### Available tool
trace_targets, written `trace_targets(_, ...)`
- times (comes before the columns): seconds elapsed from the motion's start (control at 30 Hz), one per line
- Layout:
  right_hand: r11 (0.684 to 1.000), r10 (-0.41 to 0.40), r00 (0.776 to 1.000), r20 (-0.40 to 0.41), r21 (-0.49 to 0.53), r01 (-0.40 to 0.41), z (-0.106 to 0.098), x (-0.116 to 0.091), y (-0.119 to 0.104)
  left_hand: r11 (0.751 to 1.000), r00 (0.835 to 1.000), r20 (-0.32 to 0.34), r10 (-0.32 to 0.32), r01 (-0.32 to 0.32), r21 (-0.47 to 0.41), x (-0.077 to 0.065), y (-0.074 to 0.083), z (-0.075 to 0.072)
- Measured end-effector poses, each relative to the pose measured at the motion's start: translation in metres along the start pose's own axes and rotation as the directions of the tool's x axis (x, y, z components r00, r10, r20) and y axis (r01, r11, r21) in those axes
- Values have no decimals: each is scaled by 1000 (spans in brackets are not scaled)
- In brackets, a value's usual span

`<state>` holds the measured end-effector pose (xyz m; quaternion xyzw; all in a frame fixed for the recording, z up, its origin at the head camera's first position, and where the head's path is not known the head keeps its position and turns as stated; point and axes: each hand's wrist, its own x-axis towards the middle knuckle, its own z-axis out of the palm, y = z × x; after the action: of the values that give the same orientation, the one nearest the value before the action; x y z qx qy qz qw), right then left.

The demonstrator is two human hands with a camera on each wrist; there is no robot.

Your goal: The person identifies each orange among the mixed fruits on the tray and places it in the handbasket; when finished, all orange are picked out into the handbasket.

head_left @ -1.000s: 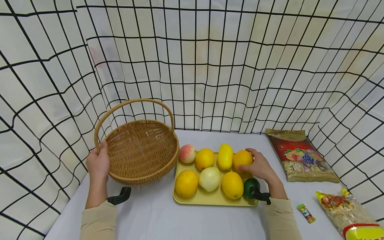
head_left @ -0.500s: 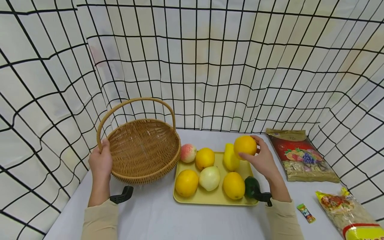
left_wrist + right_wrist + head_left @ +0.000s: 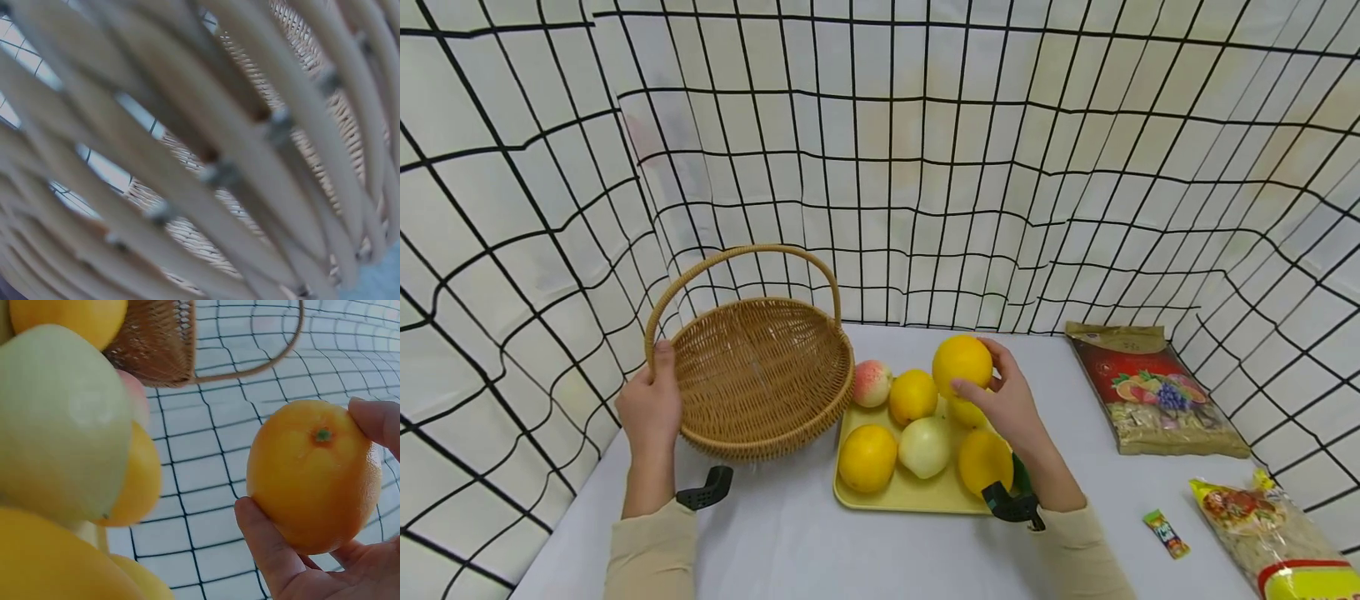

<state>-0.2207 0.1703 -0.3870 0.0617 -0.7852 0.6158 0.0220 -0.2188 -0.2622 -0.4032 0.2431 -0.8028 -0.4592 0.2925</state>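
Observation:
My left hand (image 3: 651, 408) grips the wicker basket (image 3: 760, 375) where its arched handle meets the rim, tilting the open side toward me. The left wrist view is filled with blurred basket weave. With thumb and fingers, my right hand (image 3: 1011, 404) holds an orange (image 3: 961, 365) above the back of the yellow tray (image 3: 917, 502); the right wrist view shows the green stem spot on this orange (image 3: 312, 478). Below it, a long yellow fruit (image 3: 967, 412) is partly covered. A peach (image 3: 871, 383), a pale green fruit (image 3: 924, 447) and other orange-yellow fruits (image 3: 867, 458) lie on the tray.
A dark green fruit (image 3: 1021, 479) is mostly hidden behind the right wrist's black camera mount (image 3: 1011, 504). On the right lie a red and gold bag (image 3: 1153, 392), a small snack packet (image 3: 1166, 533) and a clear food bag (image 3: 1270, 533). Black-gridded white cloth (image 3: 887, 167) walls the table.
My right hand took hold of the orange at the tray's back right corner, lifted it, and carried it left over the long yellow fruit. The left hand and basket shifted slightly right.

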Motion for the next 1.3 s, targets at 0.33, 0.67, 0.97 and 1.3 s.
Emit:
trace_targets(0.33, 1000, -25, 998, 57, -1, 25, 45, -2, 10, 999, 999, -20, 41, -42, -22, 0, -3, 1)
trace_targets(0.67, 993, -106, 988, 111, 60, 100, 86, -4, -7, 1000, 999, 16, 28, -28, -8, 1, -4, 1)
trace_targets(0.97, 977, -191, 962, 196, 132, 167, 132, 6, -36, 999, 999, 11, 42, -42, 0, 1, -4, 0)
trace_targets(1.3, 979, -202, 934, 293, 76, 188, 173, 14, -47, 998, 997, -19, 69, -69, 1, -1, -5, 1)
